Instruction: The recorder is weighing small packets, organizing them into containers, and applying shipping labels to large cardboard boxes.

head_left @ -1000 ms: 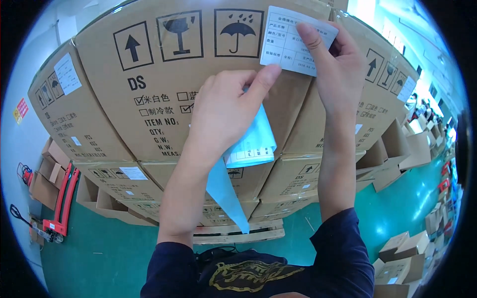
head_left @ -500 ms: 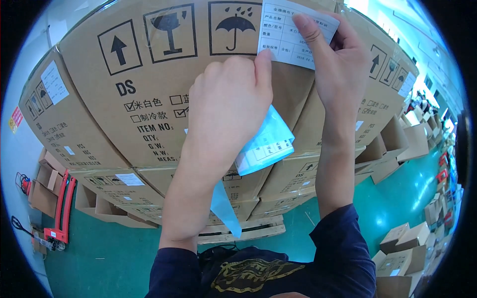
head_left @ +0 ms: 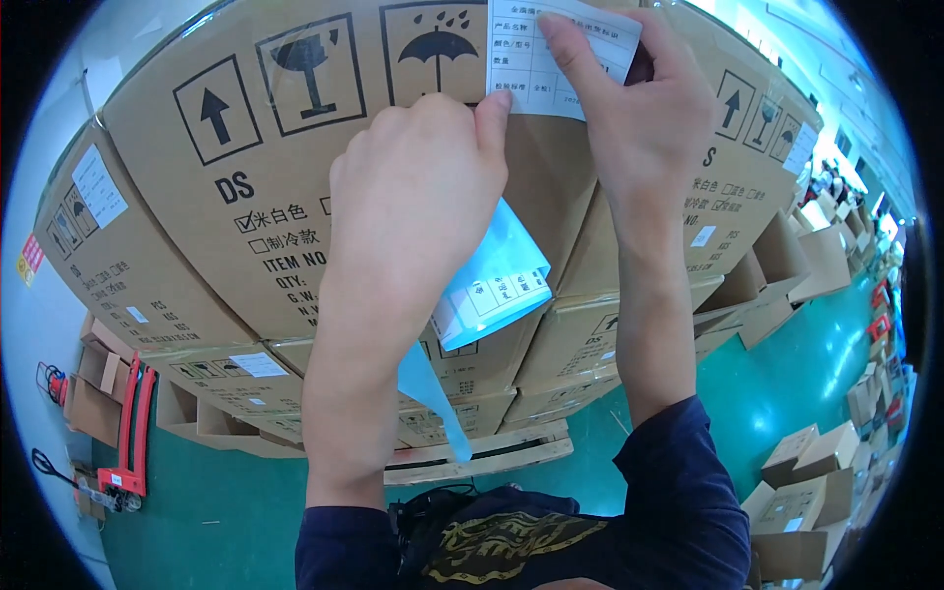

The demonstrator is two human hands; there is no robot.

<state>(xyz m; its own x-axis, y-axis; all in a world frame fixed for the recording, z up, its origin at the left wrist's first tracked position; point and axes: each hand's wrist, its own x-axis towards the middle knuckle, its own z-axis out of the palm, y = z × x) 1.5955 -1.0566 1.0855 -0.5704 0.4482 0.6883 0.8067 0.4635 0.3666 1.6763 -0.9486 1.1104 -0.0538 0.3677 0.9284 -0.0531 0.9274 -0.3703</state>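
Observation:
A white printed label (head_left: pixel 509 67) lies against the upper right of the front of a large brown carton (head_left: pixel 147 162). My right hand (head_left: pixel 657 123) is at the label's right side, its thumb on the printed face and its fingers curled behind the edge. With its thumb tip at the label's lower left corner, my left hand (head_left: pixel 418 182) is otherwise closed in a fist. From that fist hangs a folded blue backing sheet (head_left: pixel 503 261) with printed labels showing along its lower fold. A loose blue strip (head_left: pixel 433 393) trails below the wrist.
More labelled cartons (head_left: pixel 84 236) stand on both sides and below, stacked on a wooden pallet (head_left: pixel 492 460). A red pallet jack (head_left: pixel 128 442) is at the left. Open cartons (head_left: pixel 816 492) sit on the green floor (head_left: pixel 236 531) at the right.
Both hands and the label have shifted left in view, and the label now sits straighter. The view itself has moved slightly. The blue sheet still hangs from my left hand.

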